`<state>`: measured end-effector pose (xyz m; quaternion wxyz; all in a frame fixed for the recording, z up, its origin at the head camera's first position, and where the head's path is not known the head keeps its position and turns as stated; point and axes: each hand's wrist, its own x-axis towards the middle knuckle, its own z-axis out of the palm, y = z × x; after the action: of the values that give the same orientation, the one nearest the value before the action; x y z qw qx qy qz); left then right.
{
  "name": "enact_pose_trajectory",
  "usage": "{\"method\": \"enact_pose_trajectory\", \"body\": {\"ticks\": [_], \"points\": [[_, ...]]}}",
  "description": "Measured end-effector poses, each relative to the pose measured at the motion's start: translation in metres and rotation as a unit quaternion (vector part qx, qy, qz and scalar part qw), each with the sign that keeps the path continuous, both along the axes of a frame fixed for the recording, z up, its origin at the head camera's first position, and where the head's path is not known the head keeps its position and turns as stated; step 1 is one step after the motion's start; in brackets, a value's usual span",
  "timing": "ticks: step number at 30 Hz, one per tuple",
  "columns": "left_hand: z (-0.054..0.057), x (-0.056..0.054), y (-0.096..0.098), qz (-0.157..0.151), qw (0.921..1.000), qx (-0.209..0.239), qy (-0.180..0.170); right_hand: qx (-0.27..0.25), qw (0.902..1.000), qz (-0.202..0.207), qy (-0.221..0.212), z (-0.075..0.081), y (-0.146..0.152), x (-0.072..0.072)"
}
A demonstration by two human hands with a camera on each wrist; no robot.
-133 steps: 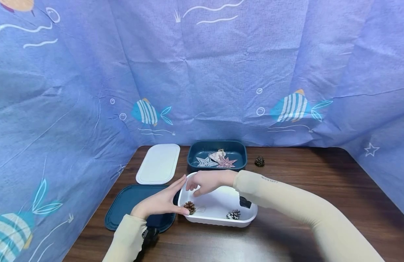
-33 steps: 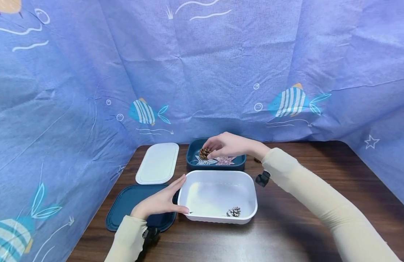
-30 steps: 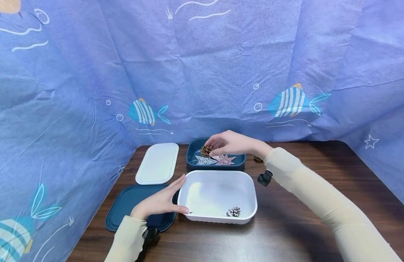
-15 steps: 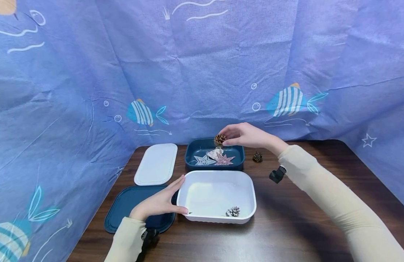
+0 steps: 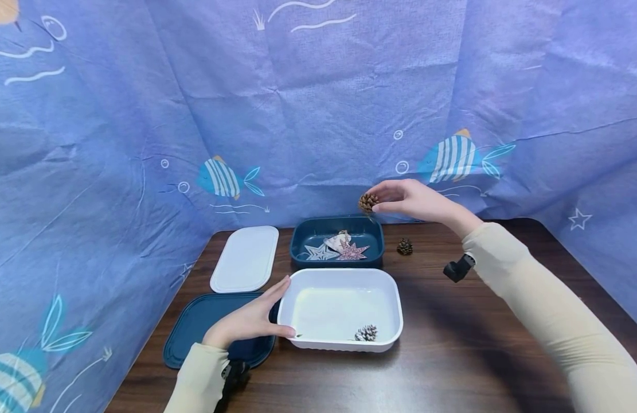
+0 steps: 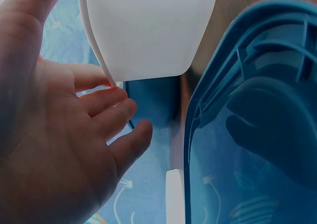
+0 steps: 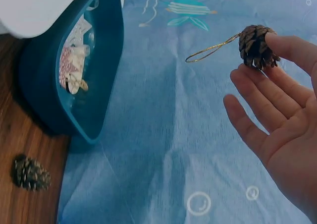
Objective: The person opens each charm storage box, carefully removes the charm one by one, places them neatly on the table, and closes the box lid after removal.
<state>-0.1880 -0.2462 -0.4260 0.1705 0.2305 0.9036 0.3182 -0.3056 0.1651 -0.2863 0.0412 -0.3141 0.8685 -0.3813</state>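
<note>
In the head view, my left hand spans the left end of a white container, thumb at its front corner and fingertips at the rear one. Inside the container lies a white-tipped pine cone. My right hand pinches a brown pine cone between thumb and fingers, raised above the right rear of a dark blue container. A gold string loop hangs off that cone in the right wrist view. The blue container holds a silver star, a pink glittery star and a whitish ornament.
Another pine cone rests on the wooden table, right of the blue container. A white lid and a dark blue lid lie at the left. Behind the table hangs a blue fish-print cloth.
My right hand has taken a brown pine cone from the white container, carried it over the blue one, then raised it to the right. My left hand has stayed at the white container.
</note>
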Motion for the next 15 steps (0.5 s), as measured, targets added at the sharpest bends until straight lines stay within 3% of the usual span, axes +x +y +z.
{"method": "enact_pose_trajectory", "body": {"ticks": [15], "points": [[-0.002, 0.0, -0.001, 0.001, 1.0, 0.001, 0.007, -0.032, 0.9983, -0.045, -0.017, 0.007, 0.023, 0.002]]}}
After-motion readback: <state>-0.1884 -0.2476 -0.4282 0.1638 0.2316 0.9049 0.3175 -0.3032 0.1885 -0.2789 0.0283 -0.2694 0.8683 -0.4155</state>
